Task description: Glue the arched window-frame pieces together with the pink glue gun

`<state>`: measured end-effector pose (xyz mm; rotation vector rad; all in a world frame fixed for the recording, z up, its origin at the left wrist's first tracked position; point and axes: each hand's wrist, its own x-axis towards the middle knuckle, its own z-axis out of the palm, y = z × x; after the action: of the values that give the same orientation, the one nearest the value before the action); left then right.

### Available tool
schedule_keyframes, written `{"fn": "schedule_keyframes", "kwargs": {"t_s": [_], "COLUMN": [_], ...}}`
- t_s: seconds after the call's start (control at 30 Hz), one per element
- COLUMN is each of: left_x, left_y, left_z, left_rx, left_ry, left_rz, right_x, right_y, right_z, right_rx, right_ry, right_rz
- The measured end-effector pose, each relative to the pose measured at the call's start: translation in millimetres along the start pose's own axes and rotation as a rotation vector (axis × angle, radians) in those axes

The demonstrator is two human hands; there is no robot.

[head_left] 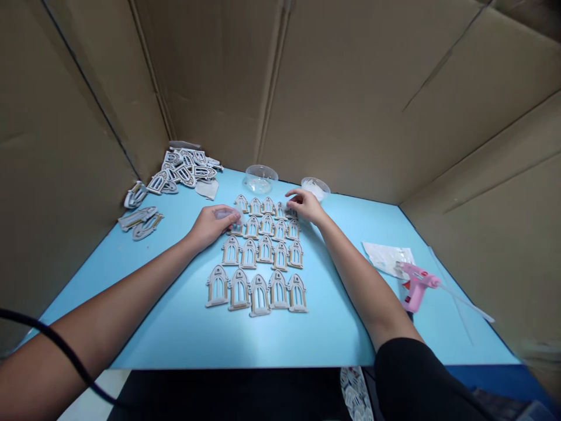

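Arched frames (265,249) stand in close rows at centre surface (175,327). Left hand (209,227), 11 o'clock: fingers nearly closed on a translucent piece (224,214). Right hand (307,206), 1 o'clock: fingers curled over the far-corner frame; grip cannot be told. Risk: narrow gaps, so a brushing fingertip could skew neighbours. At 3 o'clock, the glue gun's (417,286) nozzle, if hot, could mark the adjacent packet (385,257).

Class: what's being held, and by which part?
The left hand holds a translucent item, gripped part unclear; whether the right hand holds anything is hidden.
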<state>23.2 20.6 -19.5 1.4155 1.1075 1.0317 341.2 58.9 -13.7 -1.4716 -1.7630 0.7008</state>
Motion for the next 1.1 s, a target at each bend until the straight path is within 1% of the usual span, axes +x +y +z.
{"fn": "schedule_keyframes", "kwargs": {"t_s": [0.1, 0.2, 0.53, 0.63, 0.7, 0.8, 0.93, 1.03, 1.1], "left_x": [0.0, -0.1, -1.7, -2.0, -3.0, -6.1, -11.6, -14.3, -15.1], "left_y": [2.5, 5.3, 9.9, 7.9, 6.8, 7.3, 10.7, 12.7, 13.4], "left_z": [0.7, 2.1, 5.2, 5.0, 5.5, 7.3, 10.8, 13.2, 14.0], "left_rx": [-0.002, -0.005, 0.004, 0.009, 0.016, 0.033, 0.064, 0.073, 0.074], "left_ry": [0.028, 0.051, 0.043, 0.031, 0.018, -0.009, -0.072, -0.116, -0.138], "left_rz": [-0.011, -0.023, -0.032, -0.022, -0.013, -0.004, 0.01, 0.011, 0.009], "right_x": [-0.5, -0.6, -3.1, -5.1, -7.9, -15.2, -27.0, -32.5, -34.3], "right_y": [4.0, 3.4, 2.7, -2.4, -10.4, -30.3, -57.4, -66.1, -67.6], "right_z": [4.0, 7.1, 9.4, 10.0, 12.5, 23.1, 47.2, 62.1, 67.3], "right_rx": [-0.023, -0.061, -0.242, -0.272, -0.267, -0.207, -0.048, 0.186, 0.302], "right_ry": [-0.082, -0.115, -0.083, -0.067, -0.069, -0.121, -0.257, -0.344, -0.353], "right_rz": [0.003, -0.012, -0.05, -0.065, -0.079, -0.124, -0.201, -0.23, -0.191]}}
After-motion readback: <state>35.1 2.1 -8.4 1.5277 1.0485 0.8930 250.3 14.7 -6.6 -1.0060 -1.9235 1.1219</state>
